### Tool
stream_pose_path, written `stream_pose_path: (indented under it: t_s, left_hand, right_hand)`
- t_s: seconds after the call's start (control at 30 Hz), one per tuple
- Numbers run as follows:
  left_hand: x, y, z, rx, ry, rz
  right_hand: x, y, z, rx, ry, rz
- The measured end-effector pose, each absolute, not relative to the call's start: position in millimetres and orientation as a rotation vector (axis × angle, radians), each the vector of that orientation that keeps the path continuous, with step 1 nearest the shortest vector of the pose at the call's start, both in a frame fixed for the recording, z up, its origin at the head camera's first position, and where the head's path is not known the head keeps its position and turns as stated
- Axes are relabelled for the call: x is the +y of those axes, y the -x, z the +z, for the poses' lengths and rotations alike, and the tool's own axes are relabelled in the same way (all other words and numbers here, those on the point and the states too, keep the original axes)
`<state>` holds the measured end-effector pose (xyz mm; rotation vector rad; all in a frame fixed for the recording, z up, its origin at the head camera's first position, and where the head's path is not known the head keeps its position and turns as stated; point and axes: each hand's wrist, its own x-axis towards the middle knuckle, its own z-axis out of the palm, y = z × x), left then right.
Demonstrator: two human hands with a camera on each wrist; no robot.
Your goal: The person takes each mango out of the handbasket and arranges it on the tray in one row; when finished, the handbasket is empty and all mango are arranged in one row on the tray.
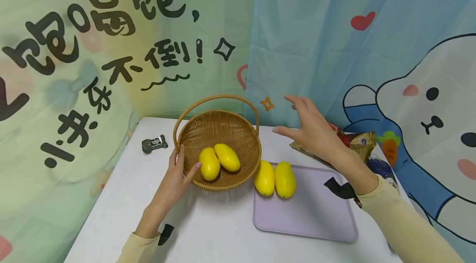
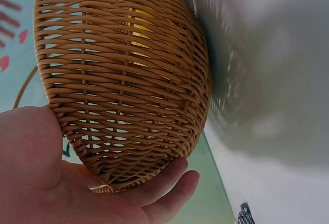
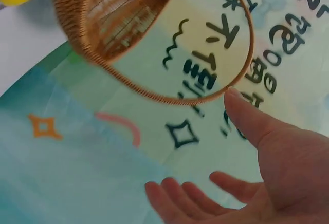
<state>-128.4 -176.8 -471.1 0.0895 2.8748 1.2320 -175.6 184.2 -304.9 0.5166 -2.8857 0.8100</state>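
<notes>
My left hand (image 1: 174,184) grips the left rim of a brown wicker basket (image 1: 219,130), thumb inside and fingers around the outside. The left wrist view shows the palm and fingers (image 2: 164,193) against the woven wall (image 2: 123,80). Two yellow mango-like fruits (image 1: 209,164) lie in the basket, which tilts toward me. Two more yellow fruits (image 1: 285,180) lie side by side on the left part of a lilac tray (image 1: 316,213). My right hand (image 1: 316,130) is raised to the right of the basket, fingers and thumb apart, holding nothing; the right wrist view shows it near the handle (image 3: 190,100).
A small dark grey object (image 1: 154,144) stands on the white table (image 1: 223,234) left of the basket. Shiny packages in gold, red and blue (image 1: 362,143) lie at the right back, behind the tray. Printed curtains (image 1: 208,19) hang behind the table.
</notes>
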Motion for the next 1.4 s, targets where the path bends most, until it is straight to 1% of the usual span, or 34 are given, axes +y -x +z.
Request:
stream_pose_path:
  t_s: [0.23, 0.4, 0.53, 0.77, 0.97, 1.17, 1.4]
  left_hand:
    - [-178, 130, -469, 2.874, -0.085, 1.236]
    - [-178, 130, -469, 2.872, -0.088, 1.233]
    - [-178, 129, -469, 2.876, -0.078, 1.237]
    - [-178, 127, -473, 2.892, -0.065, 1.222]
    - [-176, 124, -475, 2.897, -0.092, 1.228]
    - [-175, 122, -475, 2.901, -0.093, 1.222]
    - [-176, 122, -474, 2.913, -0.089, 1.228]
  right_hand:
    - [137, 192, -301, -2.975, -0.884, 0.737]
    - [111, 206, -299, -3.089, -1.064, 0.586]
    - [94, 220, -304, -3.209, -1.164, 0.516]
    - [64, 243, -342, -3.432, -1.127, 0.447]
    - [50, 252, -371, -3.532, -1.106, 0.334]
    - [43, 258, -391, -3.597, -1.090, 0.357]
    - [40, 261, -407, -3.659, -1.027, 0.251]
